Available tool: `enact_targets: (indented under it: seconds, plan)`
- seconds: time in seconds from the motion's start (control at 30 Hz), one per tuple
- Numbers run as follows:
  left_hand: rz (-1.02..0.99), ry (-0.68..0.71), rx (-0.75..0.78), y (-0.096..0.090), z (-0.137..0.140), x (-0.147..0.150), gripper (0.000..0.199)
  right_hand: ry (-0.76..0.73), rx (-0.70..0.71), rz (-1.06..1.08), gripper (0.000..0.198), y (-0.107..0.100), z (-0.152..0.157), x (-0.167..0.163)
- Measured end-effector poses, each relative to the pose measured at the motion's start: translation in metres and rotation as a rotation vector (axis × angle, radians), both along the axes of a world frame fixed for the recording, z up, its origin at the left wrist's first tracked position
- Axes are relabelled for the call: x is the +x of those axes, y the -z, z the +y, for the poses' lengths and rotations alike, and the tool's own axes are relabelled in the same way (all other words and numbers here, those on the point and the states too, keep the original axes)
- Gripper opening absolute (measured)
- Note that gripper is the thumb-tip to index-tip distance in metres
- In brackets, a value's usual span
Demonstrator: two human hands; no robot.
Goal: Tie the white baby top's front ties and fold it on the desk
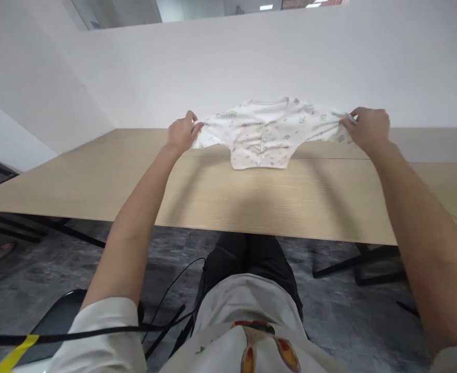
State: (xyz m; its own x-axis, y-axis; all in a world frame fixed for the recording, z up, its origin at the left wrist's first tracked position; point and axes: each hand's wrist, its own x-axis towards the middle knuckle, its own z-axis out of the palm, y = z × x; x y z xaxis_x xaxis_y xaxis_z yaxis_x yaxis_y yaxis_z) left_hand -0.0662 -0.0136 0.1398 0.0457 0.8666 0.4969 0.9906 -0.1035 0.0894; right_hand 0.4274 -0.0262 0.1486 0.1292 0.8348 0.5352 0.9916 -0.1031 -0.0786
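A small white baby shirt (265,132) with a scattered print and a buttoned front is stretched out sideways above the far part of the table. My left hand (183,130) pinches the end of the sleeve on the left. At the other side, my right hand (368,127) grips the opposite sleeve near its cuff. The shirt's neckline faces the wall and its hem points toward me. Creases run across its chest. Whether the hem touches the tabletop, I cannot tell.
The light wood table (212,202) runs along a white wall (212,67) with a window strip on top. A black chair (53,321) stands at lower left, near a dark cable (96,332) with yellow tape. Black table legs (360,259) reach the grey floor.
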Motion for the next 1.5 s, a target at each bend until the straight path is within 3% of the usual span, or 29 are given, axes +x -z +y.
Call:
enact_targets:
  seconds: [0.1, 0.23, 0.33, 0.47, 0.63, 0.77, 0.93, 1.1, 1.23, 1.37, 1.5]
  plan:
    - [0.101, 0.038, -0.02, 0.01, -0.017, -0.006, 0.061, -0.035, -0.015, -0.043, 0.078, 0.015, -0.011, 0.014]
    - [0.215, 0.233, -0.079, 0.065, -0.049, -0.023, 0.059, -0.227, -0.054, -0.156, 0.045, 0.071, -0.045, 0.029]
    - [0.216, 0.351, -0.115, 0.107, -0.079, -0.037, 0.051, -0.378, -0.055, -0.116, 0.026, 0.113, -0.08, 0.041]
    - [-0.001, 0.285, -0.092, 0.144, -0.112, -0.049, 0.033, -0.432, -0.086, -0.047, 0.017, 0.15, -0.122, 0.051]
    - [-0.52, 0.128, -0.015, 0.175, -0.119, -0.053, 0.025, -0.125, -0.034, 0.221, 0.01, 0.175, -0.149, 0.04]
    - [-1.022, 0.051, 0.01, 0.188, -0.111, -0.052, 0.04, 0.055, -0.088, 0.558, 0.033, 0.181, -0.154, 0.026]
    - [-1.342, 0.081, -0.027, 0.183, -0.115, -0.044, 0.053, 0.085, 0.003, 0.681, 0.028, 0.182, -0.149, 0.019]
    - [-1.249, 0.161, -0.054, 0.184, -0.116, -0.044, 0.056, 0.131, 0.191, 0.729, 0.024, 0.173, -0.134, -0.001]
    - [-1.129, 0.198, -0.089, 0.191, -0.113, -0.049, 0.056, -0.019, 0.307, 0.673, 0.028, 0.146, -0.129, -0.061]
    - [-1.152, 0.168, -0.074, 0.195, -0.111, -0.053, 0.052, -0.204, 0.166, 0.569, 0.029, 0.13, -0.131, -0.15]
    - [-1.149, 0.162, -0.068, 0.193, -0.112, -0.05, 0.054, -0.19, -0.044, 0.439, 0.027, 0.142, -0.133, -0.214]
